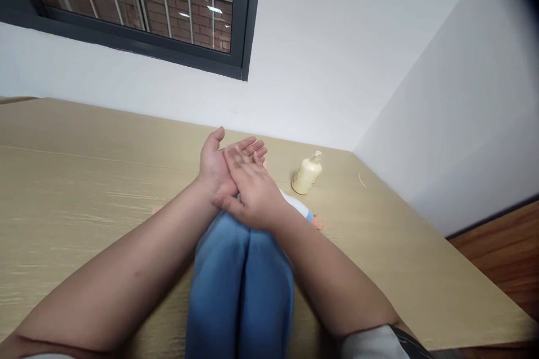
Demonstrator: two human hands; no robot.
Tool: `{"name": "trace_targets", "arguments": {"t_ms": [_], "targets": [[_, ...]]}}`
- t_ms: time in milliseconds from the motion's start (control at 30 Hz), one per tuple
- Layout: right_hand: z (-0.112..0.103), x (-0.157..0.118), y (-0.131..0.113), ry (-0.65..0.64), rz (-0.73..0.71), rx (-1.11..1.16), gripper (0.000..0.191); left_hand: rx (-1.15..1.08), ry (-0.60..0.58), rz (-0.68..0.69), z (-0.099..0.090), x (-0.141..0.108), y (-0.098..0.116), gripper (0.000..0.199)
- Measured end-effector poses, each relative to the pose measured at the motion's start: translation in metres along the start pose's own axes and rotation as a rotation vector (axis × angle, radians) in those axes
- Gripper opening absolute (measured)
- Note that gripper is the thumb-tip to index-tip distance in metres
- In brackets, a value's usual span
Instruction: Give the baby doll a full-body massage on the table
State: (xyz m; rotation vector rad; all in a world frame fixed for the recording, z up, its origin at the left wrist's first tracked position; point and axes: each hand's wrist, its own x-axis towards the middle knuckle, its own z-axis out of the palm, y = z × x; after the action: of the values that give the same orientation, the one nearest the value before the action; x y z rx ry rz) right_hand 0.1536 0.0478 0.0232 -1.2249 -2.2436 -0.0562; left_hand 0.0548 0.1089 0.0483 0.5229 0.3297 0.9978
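My left hand [217, 171] is turned palm up with its fingers stretched out and its thumb apart. Across that palm lies my right hand [255, 188], palm down, fingers extended and slightly blurred; neither hand grips anything. Beneath them is a doll, largely hidden by my hands and wrists. Its white sleeve with a blue cuff [300, 205] and small doll hand [318, 222] stick out to the right. Blue trouser legs [240, 280] run from under my hands toward the bottom edge. To the right of my hands stands a pale yellow pump bottle [307, 174].
Everything rests on a light wood-grain table [84, 179]. A thin pale strand [362, 180] lies near its right edge. White walls [337, 39] border the table behind and to the right. A dark-framed barred window [147, 39] is at the upper left.
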Motion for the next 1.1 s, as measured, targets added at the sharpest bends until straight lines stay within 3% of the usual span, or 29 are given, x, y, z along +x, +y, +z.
{"name": "trace_targets", "arguments": {"t_ms": [100,167,267,400,467,567,733,900,1000,1100], "targets": [[-0.005,0.002,0.008,0.003,0.053,-0.058,0.082,0.012,0.014,0.062,0.002,-0.001,0.001,0.057],[-0.011,0.001,0.013,0.031,0.082,-0.038,0.063,0.048,0.033,0.142,-0.002,0.003,0.006,0.053],[-0.025,-0.002,0.018,0.168,0.087,-0.001,0.038,0.142,0.047,0.238,-0.013,0.009,0.013,0.043],[-0.043,-0.007,0.016,0.285,0.086,0.074,0.029,0.424,0.079,0.359,-0.037,0.013,0.009,0.024],[-0.046,-0.011,0.011,0.238,0.068,0.113,0.025,0.660,0.086,0.409,-0.053,0.012,0.002,0.022],[-0.037,-0.027,0.004,0.087,-0.080,0.135,0.023,1.043,-0.002,0.342,-0.078,0.008,-0.007,0.022],[-0.014,-0.070,-0.009,-0.173,-0.295,0.256,0.036,1.619,-0.037,0.427,-0.107,0.001,-0.009,0.033],[-0.008,-0.084,-0.007,-0.326,-0.291,0.162,0.050,1.721,-0.098,0.369,-0.112,0.002,-0.006,0.042],[-0.005,-0.075,0.006,-0.403,-0.210,0.087,0.066,1.717,-0.134,0.336,-0.113,0.004,-0.004,0.043],[0.000,-0.068,0.026,-0.391,-0.137,0.052,0.077,1.671,-0.173,0.332,-0.115,0.005,-0.004,0.043]]}}
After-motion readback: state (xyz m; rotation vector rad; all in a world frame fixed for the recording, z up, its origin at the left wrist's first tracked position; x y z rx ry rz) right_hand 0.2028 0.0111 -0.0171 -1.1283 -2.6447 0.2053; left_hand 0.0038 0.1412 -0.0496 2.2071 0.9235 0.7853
